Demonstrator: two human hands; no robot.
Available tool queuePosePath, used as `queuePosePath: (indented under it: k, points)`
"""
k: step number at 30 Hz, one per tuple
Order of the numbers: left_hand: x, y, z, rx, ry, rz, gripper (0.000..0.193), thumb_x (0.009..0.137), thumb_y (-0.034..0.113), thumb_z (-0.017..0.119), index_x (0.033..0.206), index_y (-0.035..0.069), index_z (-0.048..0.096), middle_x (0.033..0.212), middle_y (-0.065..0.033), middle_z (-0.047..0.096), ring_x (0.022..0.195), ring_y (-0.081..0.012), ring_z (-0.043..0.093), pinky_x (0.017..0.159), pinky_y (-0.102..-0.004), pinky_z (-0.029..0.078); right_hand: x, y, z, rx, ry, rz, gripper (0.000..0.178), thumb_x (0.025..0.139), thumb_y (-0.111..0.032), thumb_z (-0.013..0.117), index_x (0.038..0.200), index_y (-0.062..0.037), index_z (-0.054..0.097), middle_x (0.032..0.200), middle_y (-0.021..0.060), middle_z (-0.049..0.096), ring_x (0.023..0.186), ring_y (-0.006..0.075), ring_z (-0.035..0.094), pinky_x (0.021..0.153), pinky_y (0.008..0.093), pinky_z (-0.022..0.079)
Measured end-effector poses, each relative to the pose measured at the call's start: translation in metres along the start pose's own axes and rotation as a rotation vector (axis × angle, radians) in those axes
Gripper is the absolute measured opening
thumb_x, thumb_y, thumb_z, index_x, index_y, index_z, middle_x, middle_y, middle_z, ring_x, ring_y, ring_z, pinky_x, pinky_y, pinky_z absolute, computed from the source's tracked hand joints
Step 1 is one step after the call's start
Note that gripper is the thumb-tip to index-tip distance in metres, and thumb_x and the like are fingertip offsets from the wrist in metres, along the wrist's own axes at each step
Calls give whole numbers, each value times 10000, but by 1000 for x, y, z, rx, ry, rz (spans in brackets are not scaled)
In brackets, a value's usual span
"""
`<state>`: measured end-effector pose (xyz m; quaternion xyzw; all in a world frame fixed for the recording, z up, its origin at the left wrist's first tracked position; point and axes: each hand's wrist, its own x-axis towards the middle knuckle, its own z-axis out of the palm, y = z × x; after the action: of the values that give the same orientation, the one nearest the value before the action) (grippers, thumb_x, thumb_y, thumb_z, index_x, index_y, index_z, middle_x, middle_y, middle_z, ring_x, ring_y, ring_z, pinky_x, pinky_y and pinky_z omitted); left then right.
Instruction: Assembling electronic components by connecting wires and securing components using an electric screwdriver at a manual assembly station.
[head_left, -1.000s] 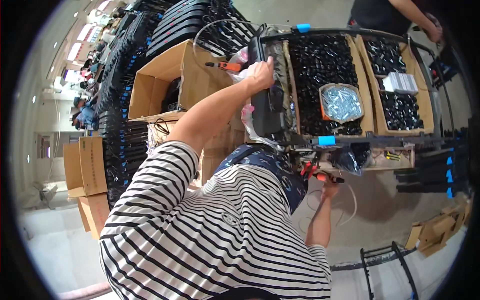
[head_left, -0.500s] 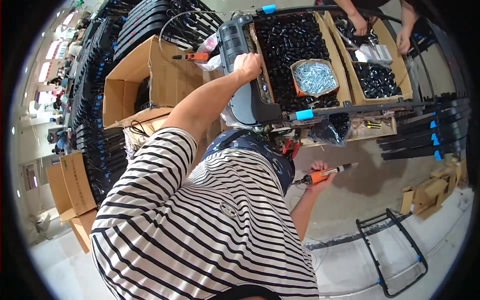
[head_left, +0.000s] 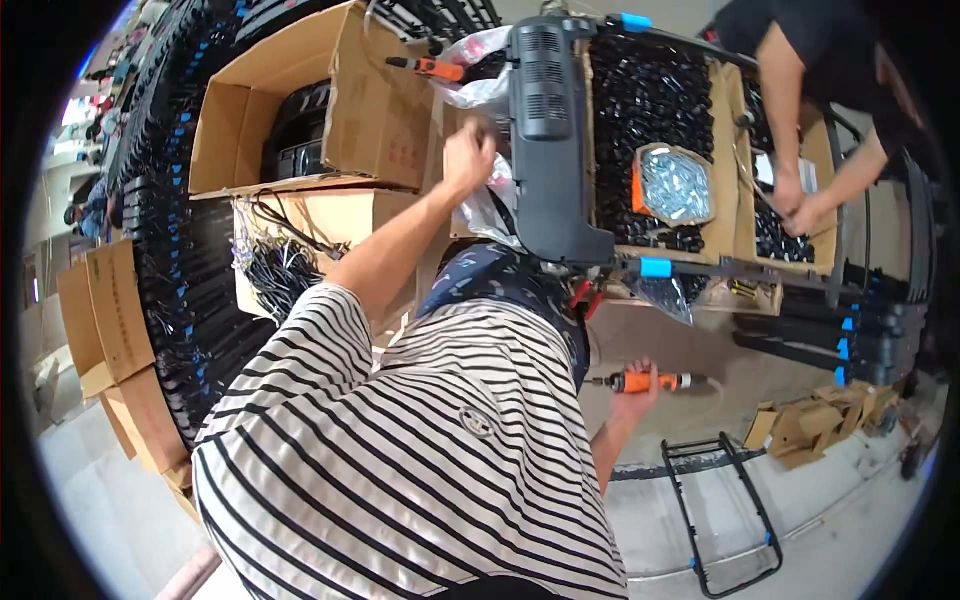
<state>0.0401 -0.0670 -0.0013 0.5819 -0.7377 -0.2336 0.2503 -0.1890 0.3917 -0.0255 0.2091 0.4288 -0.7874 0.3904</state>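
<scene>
My right hand [head_left: 638, 385] is wrapped round an orange and black power screwdriver [head_left: 660, 382], held level out to my right with its bit pointing left. My left hand [head_left: 468, 158] is closed, its fingers curled over a clear plastic bag [head_left: 490, 205] beside the cardboard boxes. A dark blur lies at its fingertips; what it is cannot be made out. Just right of that hand, apart from it, a dark grey plastic cover [head_left: 555, 195] with vent slots sits across the end of a black metal frame [head_left: 705, 268]. A second orange screwdriver [head_left: 430, 68] hangs beyond my left hand.
Boxes of black plastic parts [head_left: 650, 95] hold a smaller carton of screws [head_left: 675, 187]. A co-worker's hands [head_left: 795, 208] work over the far right box. An open cardboard box [head_left: 385, 120] and bundled cables [head_left: 285, 270] stand left. A bare frame [head_left: 720, 515] lies on the floor.
My left hand has left the cover and moved to the plastic bag on its left. The screwdriver in my right hand has turned level. The co-worker's hands have come together, lower over the box.
</scene>
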Motion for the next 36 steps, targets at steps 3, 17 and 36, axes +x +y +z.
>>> queuePosePath:
  k: [3,17,36]
  points:
    - [-46,-112,61,140,-340,10,218,791,151,564,937,5,635,815,-254,647,775,-431,637,746,-499,516,-23,-7,19,-76,108,-32,117,927,-168,564,950,-55,541,882,22,545,733,145,465,724,302,420]
    - [-88,-160,165,312,-849,268,231,835,257,588,971,99,687,1232,-146,557,1222,-326,451,950,-407,451,-49,-14,33,-425,345,7,120,920,-199,589,911,-85,553,773,3,561,682,142,523,664,294,463]
    - [-71,-157,108,-1287,-551,-1113,131,883,183,629,820,70,652,718,-11,624,652,-110,597,554,-254,478,-12,-21,34,-407,252,24,106,909,-201,578,865,-106,559,708,8,543,669,141,525,629,279,460]
